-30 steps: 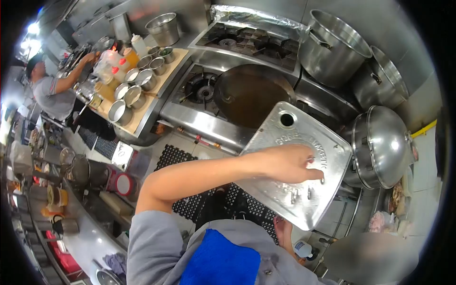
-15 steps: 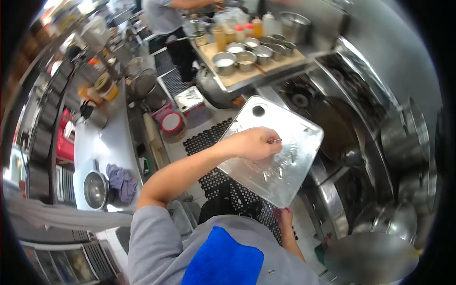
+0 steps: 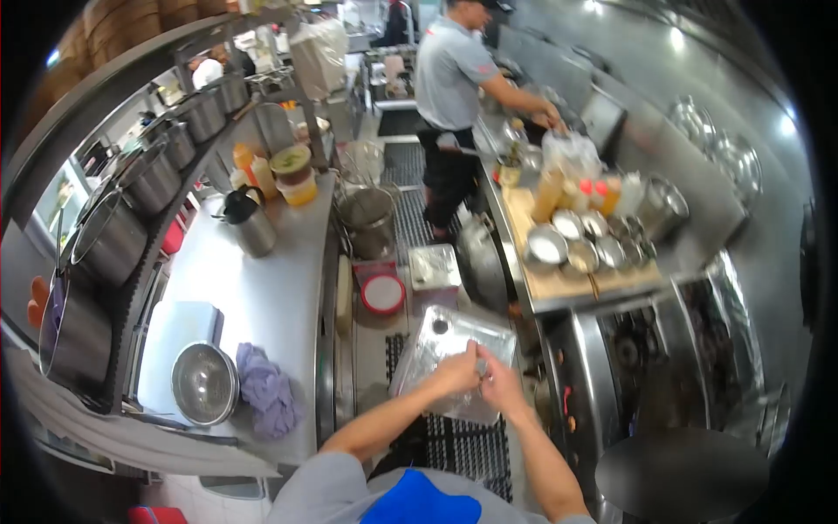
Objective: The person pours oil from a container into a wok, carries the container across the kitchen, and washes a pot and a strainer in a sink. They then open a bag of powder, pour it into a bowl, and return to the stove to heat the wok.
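Note:
A silver rectangular metal lid (image 3: 425,351) with a round hole in one corner is in front of me, between the two counters. My left hand (image 3: 456,372) is closed over the middle of the lid, where its handle sits. My right hand (image 3: 503,384) is beside it, with fingers bent and fingertips meeting the left hand's. Whatever is between the right fingers is too small to make out. Part of a translucent edge (image 3: 478,412) shows below the lid.
On the left counter (image 3: 196,284) are a steel bowl (image 3: 205,384), a purple cloth (image 3: 265,389) and a steel jug (image 3: 250,224). Steel pots (image 3: 547,245) and squeeze bottles stand on a board at right, near stove burners (image 3: 635,345). A co-worker (image 3: 449,79) stands ahead; a red-lidded tub (image 3: 383,294) is on the floor.
The view has lifted and swung toward the aisle. The lid is lower and farther from me. My right hand has come up from below the lid to meet my left.

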`<state>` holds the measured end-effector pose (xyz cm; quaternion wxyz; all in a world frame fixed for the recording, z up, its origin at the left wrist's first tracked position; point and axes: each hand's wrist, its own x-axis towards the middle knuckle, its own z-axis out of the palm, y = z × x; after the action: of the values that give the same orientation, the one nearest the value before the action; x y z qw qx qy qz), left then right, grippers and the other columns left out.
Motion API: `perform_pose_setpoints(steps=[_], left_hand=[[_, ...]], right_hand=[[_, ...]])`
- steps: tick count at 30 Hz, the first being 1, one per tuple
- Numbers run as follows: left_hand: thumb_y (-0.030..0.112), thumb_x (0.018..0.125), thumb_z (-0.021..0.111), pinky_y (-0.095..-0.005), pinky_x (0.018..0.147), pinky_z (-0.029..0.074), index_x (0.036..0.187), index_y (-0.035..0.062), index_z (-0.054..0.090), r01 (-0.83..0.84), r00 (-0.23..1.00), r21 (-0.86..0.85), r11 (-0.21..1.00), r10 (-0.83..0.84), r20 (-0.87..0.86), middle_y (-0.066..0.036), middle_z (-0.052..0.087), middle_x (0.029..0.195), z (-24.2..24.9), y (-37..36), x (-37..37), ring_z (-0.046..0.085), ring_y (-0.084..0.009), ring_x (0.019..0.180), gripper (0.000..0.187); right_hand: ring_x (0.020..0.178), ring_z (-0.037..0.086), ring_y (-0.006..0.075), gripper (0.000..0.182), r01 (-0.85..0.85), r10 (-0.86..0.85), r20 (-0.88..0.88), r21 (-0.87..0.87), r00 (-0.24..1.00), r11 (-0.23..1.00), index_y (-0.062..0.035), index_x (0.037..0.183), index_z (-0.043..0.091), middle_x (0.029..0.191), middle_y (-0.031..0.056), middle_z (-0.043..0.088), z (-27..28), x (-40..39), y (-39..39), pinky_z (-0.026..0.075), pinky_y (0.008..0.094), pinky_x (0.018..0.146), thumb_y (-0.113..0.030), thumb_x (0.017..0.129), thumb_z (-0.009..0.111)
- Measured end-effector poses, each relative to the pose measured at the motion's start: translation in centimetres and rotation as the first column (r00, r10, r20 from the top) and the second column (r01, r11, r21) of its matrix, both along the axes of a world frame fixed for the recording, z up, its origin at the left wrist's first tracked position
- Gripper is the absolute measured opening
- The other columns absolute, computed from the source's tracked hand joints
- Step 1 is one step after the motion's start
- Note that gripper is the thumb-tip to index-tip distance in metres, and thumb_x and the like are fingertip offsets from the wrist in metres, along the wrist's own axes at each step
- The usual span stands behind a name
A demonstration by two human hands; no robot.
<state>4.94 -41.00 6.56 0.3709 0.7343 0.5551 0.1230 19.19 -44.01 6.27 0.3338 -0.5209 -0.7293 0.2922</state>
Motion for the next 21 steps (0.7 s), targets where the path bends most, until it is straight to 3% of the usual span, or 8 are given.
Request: perform_pose_setpoints(steps=[1,4,9,12,14,16,18,21], left_hand=[[0.018,0.071,0.058,-0.0457,0.068,0.047,0.115,-0.0055,0.036,-0.028,1.0,0.023,0.999,0.027,0.006,-0.029,0.059,0.082,-0.3,0.8,-1.0,0.059,-0.0416,0.079,0.054],[0.015,0.071,0.058,-0.0467,0.065,0.046,0.116,-0.0079,0.027,-0.168,0.979,0.075,0.983,0.157,0.133,-0.03,0.059,0.08,-0.9,1.7,-4.0,0.059,-0.0427,0.074,0.059],[0.014,0.07,0.057,-0.0468,0.066,0.047,0.118,-0.0092,0.024,-0.364,0.922,0.039,0.93,0.355,0.156,-0.03,0.059,0.078,0.5,0.7,-6.0,0.059,-0.0424,0.073,0.062],[0.013,0.071,0.056,-0.0476,0.067,0.047,0.121,-0.0049,0.026,-0.5,0.865,0.103,0.86,0.49,0.108,-0.03,0.059,0.079,1.5,-1.6,-6.1,0.059,-0.0425,0.074,0.062],[0.014,0.072,0.056,-0.0485,0.071,0.047,0.123,0.0018,0.028,-0.59,0.796,0.242,0.77,0.605,0.018,-0.029,0.059,0.088,2.8,-5.2,-6.5,0.059,-0.0417,0.078,0.059],[0.012,0.075,0.054,-0.0466,0.08,0.045,0.125,0.0065,0.029,-0.727,0.685,0.181,0.662,0.685,0.246,-0.026,0.057,0.103,3.4,-11.0,-6.8,0.057,-0.0416,0.091,0.057],[0.011,0.076,0.054,-0.0413,0.087,0.043,0.125,0.0063,0.03,-0.838,0.546,0.253,0.484,0.75,0.374,-0.022,0.054,0.114,3.5,-18.9,-5.5,0.054,-0.0384,0.102,0.056],[0.012,0.075,0.056,-0.0388,0.089,0.042,0.122,0.0051,0.037,-0.978,0.209,0.081,0.192,0.913,0.35,-0.022,0.054,0.113,-2.2,-32.1,-2.4,0.052,-0.0367,0.105,0.051]], right_hand=[[0.083,0.059,0.0373,0.064,-0.092,0.104,0.101,-0.117,0.989,0.989,-0.0116,0.133,0.037,0.102,0.021,0.06,-0.1,-1.5,1.7,0.045,0.045,0.073,0.001,0.072,0.053],[0.09,0.056,0.0422,0.077,-0.291,0.326,0.144,-0.22,0.935,0.931,-0.0178,0.14,0.021,0.1,0.0221,0.06,0.5,-4.3,5.6,0.043,0.0497,0.074,0.001,0.071,0.051],[0.083,0.059,0.0409,0.101,-0.5,0.566,0.31,-0.271,0.764,0.822,-0.0142,0.141,0.0,0.094,0.0245,0.061,2.4,-7.6,8.6,0.046,0.0443,0.071,-0.004,0.064,0.063],[0.081,0.059,0.0422,0.099,-0.55,0.612,0.389,-0.269,0.689,0.791,-0.0131,0.141,0.0,0.088,0.0259,0.061,1.4,-8.5,8.5,0.046,0.0452,0.072,-0.007,0.065,0.063],[0.078,0.06,0.0418,0.094,-0.488,0.584,0.516,-0.324,0.626,0.81,-0.0118,0.14,0.005,0.083,0.0272,0.061,0.5,-8.9,7.6,0.047,0.0459,0.071,-0.013,0.067,0.063],[0.081,0.062,0.0359,0.056,-0.625,0.592,0.604,-0.19,0.534,0.757,-0.0101,0.118,0.048,0.086,0.0199,0.064,-2.6,-7.6,6.7,0.048,0.0435,0.074,-0.028,0.068,0.064],[0.084,0.062,0.0328,0.037,-0.6,0.644,0.629,-0.33,0.436,0.729,-0.009,0.097,0.063,0.089,0.0158,0.065,-5.3,-7.2,5.2,0.048,0.0425,0.075,-0.036,0.072,0.063],[0.083,0.062,0.0338,0.034,-0.639,0.691,0.671,-0.413,0.269,0.649,-0.0056,0.086,0.065,0.087,0.0171,0.065,-7.0,-7.4,-0.3,0.048,0.0423,0.074,-0.038,0.081,0.056]])
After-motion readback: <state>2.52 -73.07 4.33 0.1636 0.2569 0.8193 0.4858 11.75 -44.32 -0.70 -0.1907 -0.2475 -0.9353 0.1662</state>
